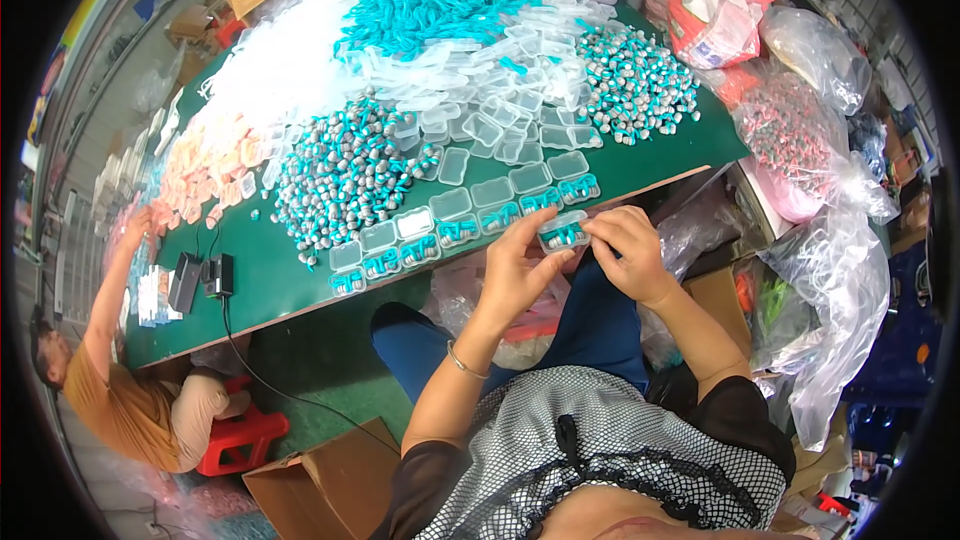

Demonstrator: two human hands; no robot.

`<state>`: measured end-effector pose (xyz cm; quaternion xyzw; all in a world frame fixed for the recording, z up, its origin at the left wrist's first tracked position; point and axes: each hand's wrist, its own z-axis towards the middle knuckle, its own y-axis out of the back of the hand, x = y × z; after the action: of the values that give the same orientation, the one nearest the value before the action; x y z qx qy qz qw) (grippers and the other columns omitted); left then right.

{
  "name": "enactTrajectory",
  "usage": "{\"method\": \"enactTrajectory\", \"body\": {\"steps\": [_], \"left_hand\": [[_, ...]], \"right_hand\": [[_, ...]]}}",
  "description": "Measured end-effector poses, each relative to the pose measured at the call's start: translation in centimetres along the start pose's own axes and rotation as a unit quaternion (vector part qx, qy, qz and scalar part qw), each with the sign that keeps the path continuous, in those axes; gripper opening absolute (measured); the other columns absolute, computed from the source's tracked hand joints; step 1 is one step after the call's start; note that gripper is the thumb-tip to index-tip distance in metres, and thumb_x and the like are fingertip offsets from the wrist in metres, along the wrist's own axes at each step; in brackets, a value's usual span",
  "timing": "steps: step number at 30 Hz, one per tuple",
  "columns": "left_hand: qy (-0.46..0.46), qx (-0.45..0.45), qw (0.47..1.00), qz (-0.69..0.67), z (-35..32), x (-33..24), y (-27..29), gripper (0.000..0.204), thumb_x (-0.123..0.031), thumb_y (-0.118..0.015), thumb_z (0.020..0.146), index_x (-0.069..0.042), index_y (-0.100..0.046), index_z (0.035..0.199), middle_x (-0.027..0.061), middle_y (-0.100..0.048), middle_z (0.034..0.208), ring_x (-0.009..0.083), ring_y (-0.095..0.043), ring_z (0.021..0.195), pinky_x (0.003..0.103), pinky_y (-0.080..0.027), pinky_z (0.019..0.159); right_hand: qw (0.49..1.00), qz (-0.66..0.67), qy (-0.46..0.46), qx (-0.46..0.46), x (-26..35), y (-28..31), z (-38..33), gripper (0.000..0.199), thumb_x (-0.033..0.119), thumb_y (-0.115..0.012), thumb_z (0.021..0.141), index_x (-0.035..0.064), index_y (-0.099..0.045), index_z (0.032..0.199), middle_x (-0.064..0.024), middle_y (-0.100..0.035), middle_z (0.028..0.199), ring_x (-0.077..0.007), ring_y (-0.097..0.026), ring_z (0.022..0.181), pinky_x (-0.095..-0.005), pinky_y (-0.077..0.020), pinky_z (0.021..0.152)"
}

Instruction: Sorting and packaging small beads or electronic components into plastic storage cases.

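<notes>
Both hands pinch 1 small clear case [563, 233] of teal pieces, just off the table [250, 270] edge: left hand [520, 265] closed on its left end, right hand [625, 250] on its right (long axis runs hand to hand).

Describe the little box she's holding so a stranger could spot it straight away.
Start at the green table and follow the row of small clear plastic boxes along its near edge. Just off that edge, the left hand and right hand pinch one clear box with teal and grey pieces inside. It alone is lifted off the table.
</notes>
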<state>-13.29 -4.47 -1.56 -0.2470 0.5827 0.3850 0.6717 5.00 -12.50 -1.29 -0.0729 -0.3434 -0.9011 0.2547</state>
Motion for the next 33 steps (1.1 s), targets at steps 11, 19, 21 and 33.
{"method": "enactTrajectory", "body": {"steps": [11, 19, 21, 33], "left_hand": [[-0.087, -0.015, 0.996, 0.034, -0.7, 1.1, -0.2, 0.050, 0.000, -0.075, 0.080, 0.002, -0.058, 0.126, 0.0152, -0.063, 0.118, 0.0183, -0.067, 0.095, 0.029, -0.059, 0.076], [-0.134, -0.034, 0.986, 0.093, -0.7, 1.2, 0.0, 0.051, -0.003, -0.077, 0.077, 0.000, -0.059, 0.125, 0.0178, -0.064, 0.112, 0.0252, -0.068, 0.093, 0.031, -0.058, 0.073], [-0.106, -0.034, 0.989, 0.098, -0.5, 1.0, 0.4, 0.050, -0.007, -0.079, 0.079, -0.001, -0.060, 0.125, 0.0146, -0.066, 0.114, 0.0194, -0.067, 0.089, 0.030, -0.056, 0.076], [-0.095, -0.011, 0.992, 0.078, -0.9, -0.6, 1.0, 0.038, -0.011, -0.076, 0.082, 0.000, -0.064, 0.117, 0.0131, -0.067, 0.107, 0.0186, -0.066, 0.085, 0.030, -0.055, 0.074]], "right_hand": [[0.998, -0.064, 0.021, 0.009, 0.5, 0.1, -0.2, 0.025, 0.003, -0.072, 0.069, 0.0054, -0.069, 0.094, -0.0054, -0.062, 0.086, -0.0242, -0.061, 0.081, -0.0405, -0.0451, 0.079], [0.990, -0.143, 0.007, 0.013, 1.8, -0.1, -0.2, 0.021, 0.005, -0.071, 0.074, 0.0070, -0.069, 0.095, -0.0030, -0.063, 0.088, -0.0216, -0.061, 0.084, -0.0478, -0.0369, 0.094], [0.989, -0.146, -0.002, 0.023, 2.2, -0.2, 0.5, 0.021, 0.006, -0.070, 0.075, 0.0073, -0.069, 0.096, -0.0031, -0.064, 0.088, -0.0217, -0.062, 0.085, -0.0483, -0.0367, 0.095], [0.957, 0.214, -0.116, 0.161, 0.1, 0.3, 1.3, 0.037, 0.005, -0.072, 0.079, 0.0018, -0.064, 0.114, -0.0125, -0.065, 0.108, -0.0283, -0.065, 0.093, -0.0372, -0.0520, 0.080]]}}
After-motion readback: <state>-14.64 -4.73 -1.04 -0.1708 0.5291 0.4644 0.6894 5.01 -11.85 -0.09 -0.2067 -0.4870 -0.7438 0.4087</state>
